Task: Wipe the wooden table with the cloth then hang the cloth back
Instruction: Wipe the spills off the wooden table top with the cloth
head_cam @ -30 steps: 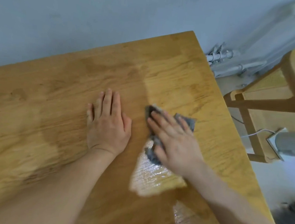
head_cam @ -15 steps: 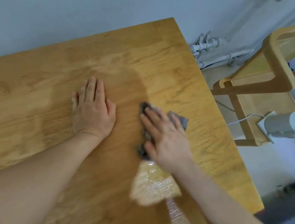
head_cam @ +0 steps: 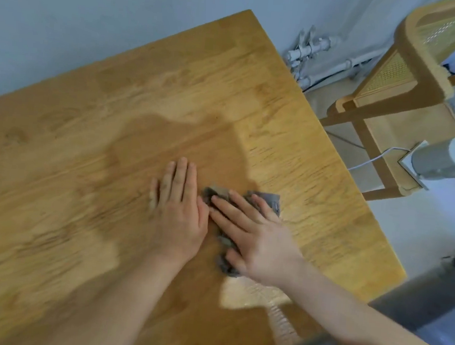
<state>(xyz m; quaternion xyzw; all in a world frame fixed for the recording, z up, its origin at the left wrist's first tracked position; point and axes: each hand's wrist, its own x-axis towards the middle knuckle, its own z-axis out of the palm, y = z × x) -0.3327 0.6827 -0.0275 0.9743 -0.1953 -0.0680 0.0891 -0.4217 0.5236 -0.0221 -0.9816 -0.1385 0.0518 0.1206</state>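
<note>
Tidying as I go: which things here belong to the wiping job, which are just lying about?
Job: wooden table, grey cloth, right hand pressing it, left hand flat on the table.
Lying about: cane chair, white pipes, grey cylinder.

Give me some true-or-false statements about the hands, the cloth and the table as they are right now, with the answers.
1. The right hand presses flat on the cloth. True.
2. The left hand grips the cloth. False: it lies flat on the bare table, beside the cloth.
3. A chair stands past the table's right edge. True.
4. The cloth is hung up. False: it lies on the table under the right hand.
5. The cloth is white. False: it is grey.
</note>
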